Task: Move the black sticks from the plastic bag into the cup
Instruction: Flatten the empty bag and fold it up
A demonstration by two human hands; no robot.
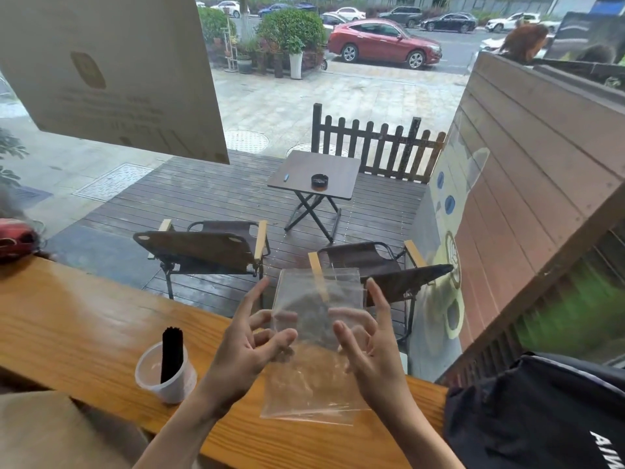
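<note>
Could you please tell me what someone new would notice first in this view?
Most striking is the clear plastic bag, held up between the left hand and right hand over the wooden counter; it looks empty. Left of the hands, a bundle of black sticks stands in the translucent cup.

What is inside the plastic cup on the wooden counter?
A bundle of black sticks stands in the cup, leaning on its rim, tops above it. The cup's cloudy wall blurs their lower ends, so the bottom cannot be checked for anything else.
</note>
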